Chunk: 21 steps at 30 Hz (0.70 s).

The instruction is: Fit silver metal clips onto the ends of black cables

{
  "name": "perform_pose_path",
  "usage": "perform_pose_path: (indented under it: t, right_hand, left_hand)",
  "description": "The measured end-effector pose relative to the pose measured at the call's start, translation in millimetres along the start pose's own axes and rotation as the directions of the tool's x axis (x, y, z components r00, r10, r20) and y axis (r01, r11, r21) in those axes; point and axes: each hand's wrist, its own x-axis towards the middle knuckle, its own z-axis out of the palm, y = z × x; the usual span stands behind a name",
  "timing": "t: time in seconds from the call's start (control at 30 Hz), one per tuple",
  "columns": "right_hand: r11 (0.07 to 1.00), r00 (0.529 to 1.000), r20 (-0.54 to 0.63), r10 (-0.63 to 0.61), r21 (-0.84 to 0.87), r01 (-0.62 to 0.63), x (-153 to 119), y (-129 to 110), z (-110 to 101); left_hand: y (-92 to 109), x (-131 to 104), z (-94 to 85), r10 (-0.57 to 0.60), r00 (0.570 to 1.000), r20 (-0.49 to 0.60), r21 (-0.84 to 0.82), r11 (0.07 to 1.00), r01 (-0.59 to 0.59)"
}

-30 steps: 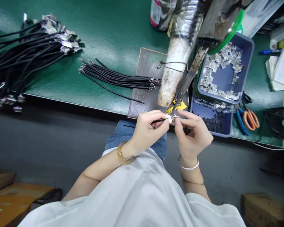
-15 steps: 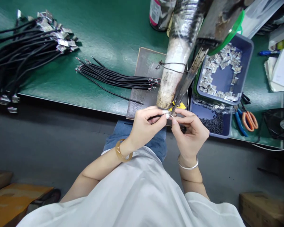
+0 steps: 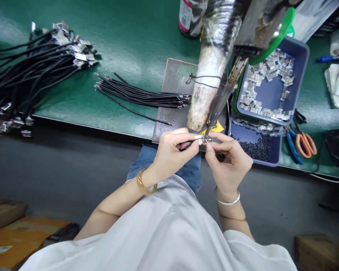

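My left hand [image 3: 178, 148] is closed in a pinch on a black cable [image 3: 188, 144], with white wrapping on its fingertips. Between both hands sits a small metal connector [image 3: 206, 139] at the cable's end. The fingertips of my right hand [image 3: 228, 158] pinch at the connector's right side; fine wires there are too small to make out. Just above, the narrow tip of a soldering tool [image 3: 214, 117] points down at the connector, apparently touching it. A yellow piece [image 3: 217, 128] lies behind the tip.
Loose black cables [image 3: 141, 96] lie left of a wrapped white duct [image 3: 199, 90]. A bigger bundle with metal plugs [image 3: 79, 52] is farther left. To the right stand a bin of metal shells [image 3: 302, 79], a bin of black bits [image 3: 275, 154] and orange-handled scissors [image 3: 306, 145].
The view has shifted slightly, so the bench items on both sides appear a little displaced. Both hands stay together at the tool tip, with only slight finger movement.
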Motion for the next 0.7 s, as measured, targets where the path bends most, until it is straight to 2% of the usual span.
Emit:
perform_pose_path:
  t: [0.43, 0.53, 0.7]
  right_hand:
    - [0.996, 0.996, -0.068, -0.062, -0.063, 0.058, 3.4, -5.7, 3.5]
    - [0.998, 0.997, -0.06, -0.053, -0.046, 0.05, 1.6, -5.6, 3.1]
    - [0.998, 0.999, -0.028, -0.035, -0.045, 0.033, -2.7, -0.4, 3.5]
  left_hand:
    - [5.6, -3.6, 3.0, 0.166, 0.985, -0.048, 0.2, 0.968, -0.153]
    - [6.2, -2.8, 3.1, 0.114, 0.992, -0.054, 0.161, 0.981, -0.104]
    - [4.6, -1.3, 1.3, -0.009, 1.0, -0.003, 0.094, 0.995, 0.009]
